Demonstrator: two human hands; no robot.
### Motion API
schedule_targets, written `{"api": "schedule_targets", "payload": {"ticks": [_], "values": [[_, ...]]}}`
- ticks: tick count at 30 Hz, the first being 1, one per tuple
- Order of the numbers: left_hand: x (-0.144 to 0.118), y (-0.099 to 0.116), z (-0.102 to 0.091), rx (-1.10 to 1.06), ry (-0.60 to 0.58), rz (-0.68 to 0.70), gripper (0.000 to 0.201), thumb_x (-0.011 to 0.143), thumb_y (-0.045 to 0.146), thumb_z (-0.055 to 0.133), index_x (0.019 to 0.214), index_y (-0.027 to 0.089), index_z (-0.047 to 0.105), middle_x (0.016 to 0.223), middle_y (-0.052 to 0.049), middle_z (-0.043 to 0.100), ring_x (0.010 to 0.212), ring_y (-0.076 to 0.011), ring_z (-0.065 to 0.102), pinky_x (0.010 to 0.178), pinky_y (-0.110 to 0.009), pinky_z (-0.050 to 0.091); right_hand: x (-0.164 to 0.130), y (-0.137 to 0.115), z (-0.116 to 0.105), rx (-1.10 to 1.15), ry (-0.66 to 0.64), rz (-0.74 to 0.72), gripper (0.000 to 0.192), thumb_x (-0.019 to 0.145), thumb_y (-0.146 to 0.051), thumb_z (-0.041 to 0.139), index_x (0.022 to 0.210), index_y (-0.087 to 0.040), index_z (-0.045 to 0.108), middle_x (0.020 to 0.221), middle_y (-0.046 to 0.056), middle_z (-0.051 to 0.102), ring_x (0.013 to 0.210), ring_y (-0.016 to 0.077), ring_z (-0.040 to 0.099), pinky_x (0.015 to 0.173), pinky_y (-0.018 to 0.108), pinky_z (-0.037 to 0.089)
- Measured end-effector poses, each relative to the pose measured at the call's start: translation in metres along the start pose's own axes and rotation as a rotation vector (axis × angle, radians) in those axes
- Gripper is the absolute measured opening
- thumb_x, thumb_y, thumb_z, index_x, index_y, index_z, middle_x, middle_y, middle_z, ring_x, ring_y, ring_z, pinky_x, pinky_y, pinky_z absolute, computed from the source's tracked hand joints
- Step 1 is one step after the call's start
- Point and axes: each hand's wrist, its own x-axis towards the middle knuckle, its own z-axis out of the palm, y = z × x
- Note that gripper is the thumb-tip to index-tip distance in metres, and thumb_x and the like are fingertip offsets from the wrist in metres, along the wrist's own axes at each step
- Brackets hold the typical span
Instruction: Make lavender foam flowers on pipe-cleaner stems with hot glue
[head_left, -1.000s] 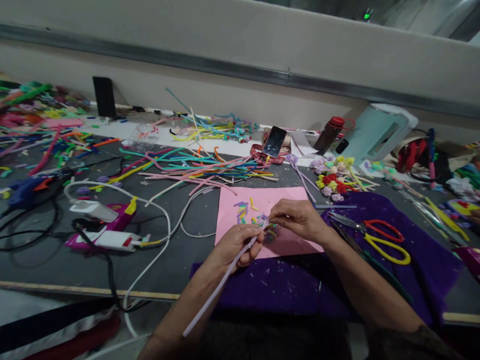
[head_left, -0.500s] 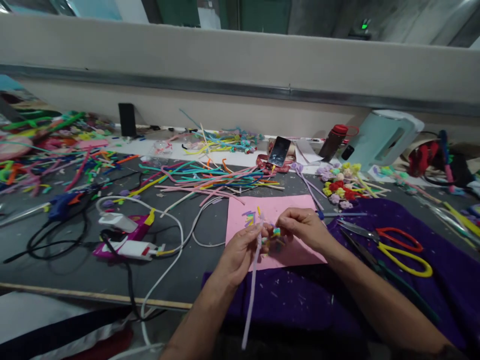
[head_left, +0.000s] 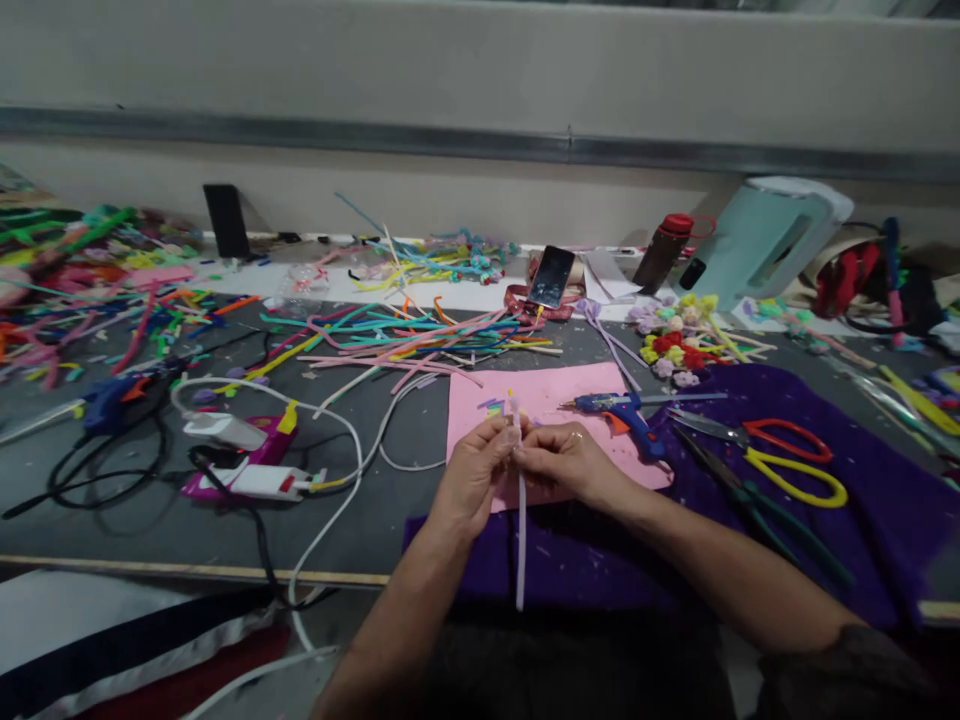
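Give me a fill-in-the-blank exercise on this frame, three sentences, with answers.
1. Both hands, left hand and right hand, pinch a pale lilac ____ that hangs toward the person.
2. The hands work above a ____ sheet of paper.
3. The blue glue gun lies to the ____ of the hands.

Answers: pipe cleaner; pink; right

stem [head_left: 520, 540]: fuzzy, matt lilac | sheet [head_left: 592, 385]: matt pink paper | cloth [head_left: 862, 530]: purple, napped | scissors [head_left: 787, 465]: glossy plastic handles, metal blades | phone [head_left: 551, 276]: glossy screen
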Motion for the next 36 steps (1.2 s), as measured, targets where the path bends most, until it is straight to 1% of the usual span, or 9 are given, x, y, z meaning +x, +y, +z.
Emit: {"api": "schedule_targets", "payload": {"ticks": [6,11,15,18,21,25,30,32,36], "values": [[0.000,0.005,-0.002,0.073,0.096,0.046,0.019,0.057,0.025,0.075,0.066,0.012,0.064,0.063,0.000,0.063,0.054,-0.0085,0.055,0.053,-0.019,0.044,0.000,-0.017,-0.018,-0.229,-0.018,-0.054,0.028,0.077,-0.037,0.056,0.065,-0.013,0.063,0.052,-0.002,0.055,0.046,0.0073,0.047,0.043,0.017,0.034],[-0.002,0.015,-0.004,0.183,0.175,0.046,0.020,0.059,0.029,0.073,0.061,0.012,0.062,0.052,0.003,0.057,0.037,-0.0013,0.039,0.034,-0.013,0.025,-0.009,-0.030,-0.063,-0.288,0.274,-0.076,0.026,0.079,-0.037,0.055,0.075,-0.014,0.064,0.060,0.000,0.060,0.044,0.0069,0.049,0.044,0.019,0.038],[-0.004,0.018,-0.004,0.134,0.183,-0.008,0.018,0.056,0.026,0.073,0.060,0.012,0.061,0.048,0.004,0.054,0.034,0.0005,0.034,0.033,-0.011,0.022,-0.022,-0.014,-0.081,-0.541,0.181,-0.109,0.018,0.079,-0.029,0.055,0.077,-0.015,0.066,0.064,0.001,0.063,0.054,0.0102,0.055,0.052,0.021,0.041],[-0.004,0.018,-0.003,0.112,0.180,-0.023,0.018,0.056,0.025,0.072,0.058,0.012,0.059,0.046,0.004,0.052,0.034,0.0001,0.035,0.033,-0.012,0.023,-0.027,-0.004,-0.077,-0.781,-0.020,-0.209,0.017,0.082,-0.024,0.052,0.086,-0.018,0.067,0.079,0.003,0.067,0.072,0.0135,0.060,0.065,0.024,0.043],[-0.004,0.018,-0.001,0.102,0.178,-0.020,0.018,0.056,0.026,0.072,0.061,0.012,0.061,0.047,0.004,0.053,0.034,-0.0004,0.035,0.032,-0.012,0.023,-0.024,-0.002,-0.065,-1.002,-0.155,-0.263,0.020,0.083,-0.024,0.051,0.094,-0.021,0.067,0.086,0.005,0.064,0.077,0.0140,0.058,0.066,0.023,0.040],[-0.004,0.018,-0.002,0.105,0.184,0.005,0.018,0.057,0.025,0.072,0.064,0.012,0.062,0.048,0.003,0.053,0.034,0.0000,0.035,0.032,-0.011,0.024,-0.011,0.001,-0.055,-1.207,-0.109,-0.214,0.022,0.085,-0.025,0.049,0.099,-0.023,0.066,0.087,0.006,0.060,0.072,0.0130,0.055,0.060,0.022,0.037],[-0.004,0.018,-0.004,0.109,0.150,-0.001,0.017,0.059,0.026,0.071,0.065,0.012,0.062,0.050,0.003,0.054,0.034,0.0006,0.034,0.031,-0.011,0.023,-0.008,0.007,-0.061,-1.255,0.084,-0.166,0.024,0.086,-0.024,0.047,0.103,-0.021,0.063,0.094,0.007,0.058,0.079,0.0153,0.054,0.062,0.023,0.038],[-0.005,0.017,-0.004,0.105,0.133,-0.003,0.017,0.059,0.026,0.071,0.065,0.012,0.062,0.051,0.003,0.054,0.034,0.0009,0.034,0.032,-0.010,0.024,-0.010,0.005,-0.061,-1.216,0.061,-0.211,0.024,0.086,-0.025,0.047,0.103,-0.022,0.063,0.095,0.007,0.058,0.078,0.0148,0.054,0.062,0.023,0.038],[-0.006,0.017,-0.002,0.104,0.116,-0.021,0.018,0.061,0.027,0.071,0.064,0.013,0.061,0.052,0.004,0.055,0.033,0.0009,0.033,0.030,-0.011,0.022,-0.004,-0.005,-0.048,-1.256,-0.120,-0.212,0.023,0.084,-0.025,0.050,0.101,-0.025,0.065,0.089,0.005,0.057,0.075,0.0146,0.054,0.059,0.023,0.036]]}}
